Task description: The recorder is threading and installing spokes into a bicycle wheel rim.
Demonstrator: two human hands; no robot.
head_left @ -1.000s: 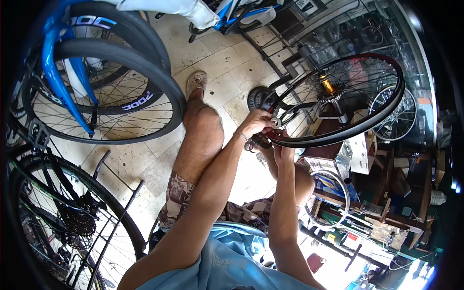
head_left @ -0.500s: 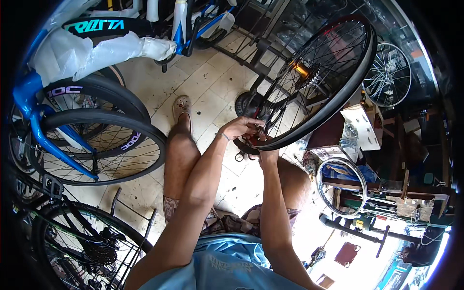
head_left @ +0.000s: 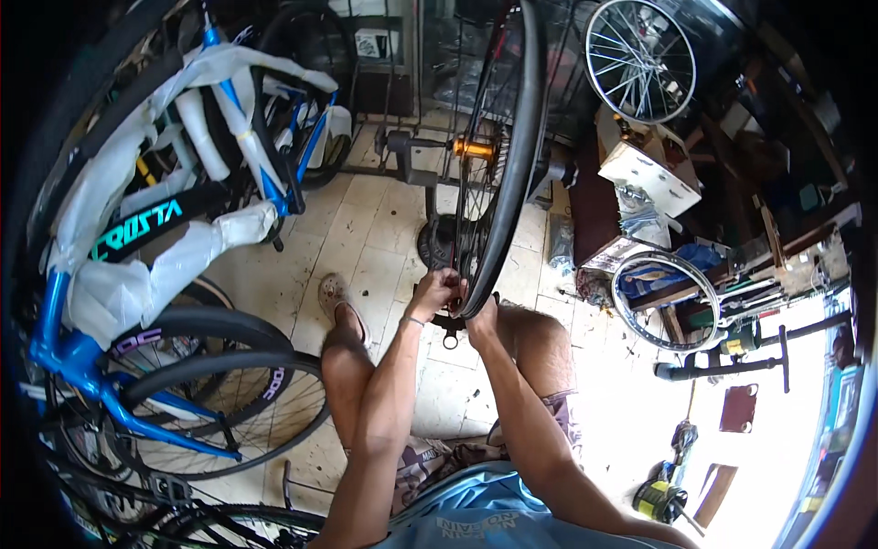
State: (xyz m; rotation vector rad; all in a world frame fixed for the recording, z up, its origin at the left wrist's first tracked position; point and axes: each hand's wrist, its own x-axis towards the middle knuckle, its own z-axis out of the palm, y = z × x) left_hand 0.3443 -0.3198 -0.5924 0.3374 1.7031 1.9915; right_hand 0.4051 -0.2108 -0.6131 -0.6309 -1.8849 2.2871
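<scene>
A black-tyred bicycle wheel point(head_left: 523, 151) with an orange hub point(head_left: 474, 148) stands upright in a dark wheel stand point(head_left: 430, 183), seen nearly edge-on. At its near, lower end are both my hands. My left hand point(head_left: 433, 295) is closed in a pinch on the left side of the rim, by the spokes; whatever is between the fingertips is too small to make out. My right hand point(head_left: 483, 322) is closed around the bottom of the wheel, its fingers partly hidden by the rim and tyre. Just below the hands shows a small metal ring point(head_left: 449, 339) on the stand.
At left are a blue bicycle frame point(head_left: 119, 416) partly wrapped in white padding and loose wheels point(head_left: 219, 389). On the right stand a bare rim point(head_left: 666, 302), a white drawer box point(head_left: 651, 174) and a floor pump point(head_left: 722, 371). A spoked wheel point(head_left: 640, 62) hangs at far right.
My view has swung, so the wheel now appears more edge-on and further left. Both hands remain at its lower rim, with the left fingers slightly shifted.
</scene>
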